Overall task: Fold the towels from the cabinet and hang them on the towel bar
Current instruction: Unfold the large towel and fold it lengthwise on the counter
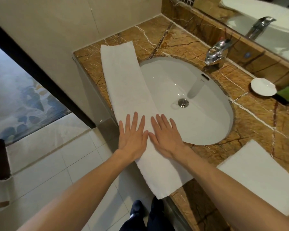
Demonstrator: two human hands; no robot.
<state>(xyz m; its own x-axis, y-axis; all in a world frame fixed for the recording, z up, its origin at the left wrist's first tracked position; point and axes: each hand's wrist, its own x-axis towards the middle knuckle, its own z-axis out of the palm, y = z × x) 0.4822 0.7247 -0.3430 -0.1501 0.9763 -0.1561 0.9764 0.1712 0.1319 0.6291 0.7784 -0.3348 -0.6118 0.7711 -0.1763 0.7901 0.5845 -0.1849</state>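
Observation:
A long white towel [123,80], folded into a narrow strip, lies along the left side of the brown marble counter [250,119]. It partly covers the sink's left rim, and its near end hangs over the counter's front edge. My left hand [133,135] and my right hand [165,135] rest flat on the towel side by side, fingers straight and spread. A second white towel [260,174] lies folded on the counter at the right. No towel bar or cabinet is in view.
A white oval sink [198,124] with a chrome faucet [217,51] is set in the counter. A small white dish [264,86] and a green item stand at the far right. A mirror runs along the back. Tiled floor lies to the left.

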